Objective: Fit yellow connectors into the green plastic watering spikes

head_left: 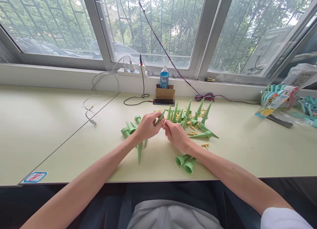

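Over the middle of the table, my left hand [149, 126] is closed on a green spike [159, 118], its tip pointing up and to the right. My right hand [176, 133] touches or nearly touches it, fingers pinched on something too small and hidden to name. Several green spikes [180, 116] stand upright just behind my hands, with small yellow pieces [193, 127] scattered among them. To the left of my left hand lie more green spikes [139, 153]. Two threaded green caps [189, 167] face the front edge below my right wrist.
A blue-labelled bottle [164, 77] stands in a cardboard box [165, 92] behind a phone [162, 101]. Cables [142, 95] run across the back. A white cable [92, 122] lies on the left, and plastic packages [273, 101] sit at the right.
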### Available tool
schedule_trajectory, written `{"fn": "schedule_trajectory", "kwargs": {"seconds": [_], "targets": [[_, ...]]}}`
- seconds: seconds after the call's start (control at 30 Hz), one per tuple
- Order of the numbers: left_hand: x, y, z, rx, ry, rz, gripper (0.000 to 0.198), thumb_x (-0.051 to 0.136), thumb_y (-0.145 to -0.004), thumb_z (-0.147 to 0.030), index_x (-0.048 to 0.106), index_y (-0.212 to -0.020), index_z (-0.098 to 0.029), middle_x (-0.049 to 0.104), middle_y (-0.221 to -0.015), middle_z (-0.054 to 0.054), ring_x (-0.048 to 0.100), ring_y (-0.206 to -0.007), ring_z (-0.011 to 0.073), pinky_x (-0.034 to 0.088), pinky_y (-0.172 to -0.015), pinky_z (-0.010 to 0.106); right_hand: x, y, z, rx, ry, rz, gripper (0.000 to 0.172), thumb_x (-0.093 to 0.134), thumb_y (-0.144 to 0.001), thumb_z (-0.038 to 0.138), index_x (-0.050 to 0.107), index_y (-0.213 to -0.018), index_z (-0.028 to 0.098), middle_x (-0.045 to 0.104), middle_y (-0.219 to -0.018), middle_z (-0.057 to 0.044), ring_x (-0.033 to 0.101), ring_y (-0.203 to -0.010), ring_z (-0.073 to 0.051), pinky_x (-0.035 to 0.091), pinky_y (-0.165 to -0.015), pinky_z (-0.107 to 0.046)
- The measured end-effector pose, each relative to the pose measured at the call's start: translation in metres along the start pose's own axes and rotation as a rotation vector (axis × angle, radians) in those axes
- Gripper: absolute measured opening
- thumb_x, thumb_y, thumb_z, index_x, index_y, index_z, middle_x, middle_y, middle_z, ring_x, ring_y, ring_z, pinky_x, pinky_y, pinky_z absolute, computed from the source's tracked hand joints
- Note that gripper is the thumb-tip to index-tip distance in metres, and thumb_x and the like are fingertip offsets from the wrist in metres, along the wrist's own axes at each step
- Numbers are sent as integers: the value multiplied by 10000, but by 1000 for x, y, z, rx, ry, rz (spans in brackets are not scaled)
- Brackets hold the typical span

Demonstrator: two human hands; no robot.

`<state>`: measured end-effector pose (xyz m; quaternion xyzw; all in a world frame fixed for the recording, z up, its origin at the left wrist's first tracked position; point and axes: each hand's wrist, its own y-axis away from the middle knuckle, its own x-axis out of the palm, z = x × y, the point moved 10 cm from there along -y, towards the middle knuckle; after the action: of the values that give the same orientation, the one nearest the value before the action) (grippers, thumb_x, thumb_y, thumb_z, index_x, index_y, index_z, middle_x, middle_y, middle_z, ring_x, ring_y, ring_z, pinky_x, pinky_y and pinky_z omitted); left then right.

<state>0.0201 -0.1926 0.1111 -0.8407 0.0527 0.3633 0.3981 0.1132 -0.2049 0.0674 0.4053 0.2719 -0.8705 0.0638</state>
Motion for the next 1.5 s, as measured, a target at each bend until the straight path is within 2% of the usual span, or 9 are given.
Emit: {"fn": "schedule_trajectory", "kwargs": {"seconds": [0.37,0.8,1.1,1.37,1.5], "targets": [[-1,0,-2,19,-8,-14,177,523,-868,-249,495,-701,-196,376,-559,-58,302,-474,89,308,-508,233,3,0,0,19,69,42,261,359,-1002,221,460,-764,194,612,-640,-19,513,-536,-129,303,-562,-229],[-4,0,-4,34,-30,-43,196,533,-865,-246,506,-679,-192,379,-543,-55,316,-498,96,311,-521,235,4,0,0,19,41,51,227,358,-995,203,486,-809,188,617,-641,-18,559,-571,-142,346,-597,-233],[-4,0,-10,88,-5,-37,209,517,-886,-259,489,-690,-192,446,-609,-34,335,-530,101,318,-534,237,4,0,-2,33,12,41,231,368,-994,212,515,-818,188,621,-651,-21,567,-587,-147,359,-609,-236],[0,0,-7,89,-10,-16,255,502,-910,-279,493,-673,-185,470,-633,-24,363,-551,102,346,-559,237,3,-1,1,4,7,22,350,382,-998,296,520,-695,187,574,-584,-4,475,-496,-114,298,-540,-226],[5,0,-5,59,23,30,296,477,-932,-318,547,-681,-177,540,-685,-5,413,-555,98,378,-568,235,-1,-1,1,9,27,-29,292,454,-963,328,576,-737,188,567,-576,7,466,-491,-114,289,-529,-225]]}}
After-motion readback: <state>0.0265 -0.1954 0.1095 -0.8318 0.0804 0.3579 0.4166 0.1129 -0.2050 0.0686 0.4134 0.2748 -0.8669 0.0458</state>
